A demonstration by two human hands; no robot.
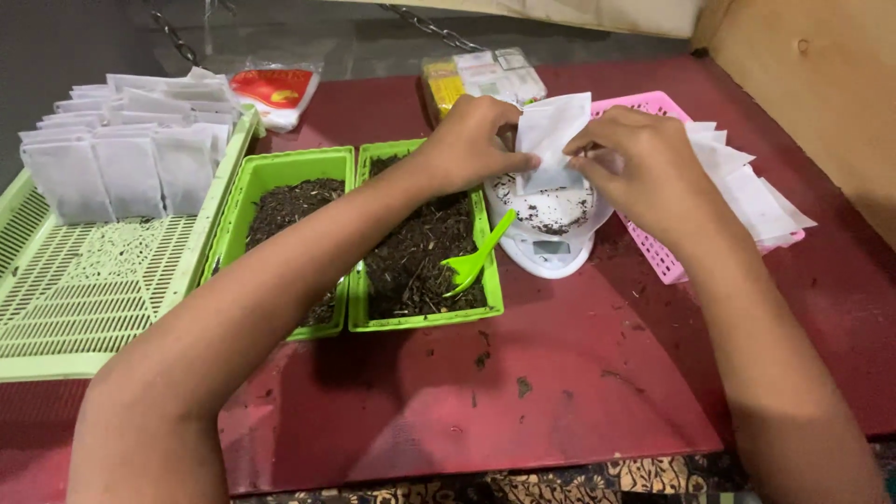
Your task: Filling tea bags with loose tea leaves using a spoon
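Head view, looking down from where I'm watching: both hands are up over the small white scale (551, 224), working one white paper pouch (551, 135). The left hand (467, 145) has its grip clamped on the pouch's left edge, thumb and fingers pinched together, and the right hand (644, 163) is pinched on the right edge the same way. So the pouch sits right between the two grips, held upright just above the scale's pan, which has a scatter of dark dried leaf on it (looks like loose tea, can't swear to it).

Just left of the scale are two green trays (285, 168) side by side, both filled with the same dark stuff, and a green plastic fork-scoop (478, 257) leans on the near tray's right rim. Behind the right hand there's a pink basket (658, 257) with a stack of empty white pouches. Far left, a pale green slatted tray (84, 299) holds rows of pouches standing up. Everything's on a dark red table (560, 373).
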